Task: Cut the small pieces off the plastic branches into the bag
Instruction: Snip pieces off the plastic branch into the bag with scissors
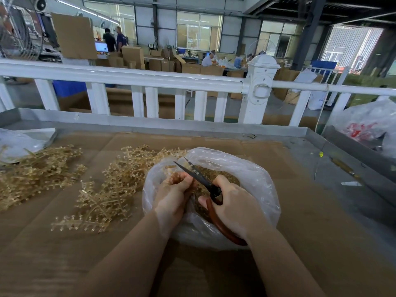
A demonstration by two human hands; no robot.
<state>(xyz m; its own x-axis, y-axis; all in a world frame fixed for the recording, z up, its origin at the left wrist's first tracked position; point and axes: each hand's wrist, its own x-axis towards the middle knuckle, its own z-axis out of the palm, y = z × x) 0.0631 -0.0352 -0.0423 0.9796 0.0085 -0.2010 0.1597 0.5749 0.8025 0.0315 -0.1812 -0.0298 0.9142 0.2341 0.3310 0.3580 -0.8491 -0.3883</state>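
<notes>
A clear plastic bag [252, 176] lies open on the cardboard-covered table, with small golden cut pieces [222, 175] inside. Over its mouth my left hand [173, 194] grips a bundle of translucent golden plastic branch [174, 176]. My right hand [233, 206] holds scissors [200, 179] by their reddish-brown handles, the dark blades parted and pointing up-left just beside my left fingers. More golden branches [113, 189] lie spread on the table left of the bag.
Another heap of branches [36, 170] sits at the far left beside a plastic bag [17, 142]. A bulging bag [368, 123] stands at the right edge. A white railing [150, 82] runs behind the table [310, 211]. A yellow-tipped tool [342, 166] lies at right.
</notes>
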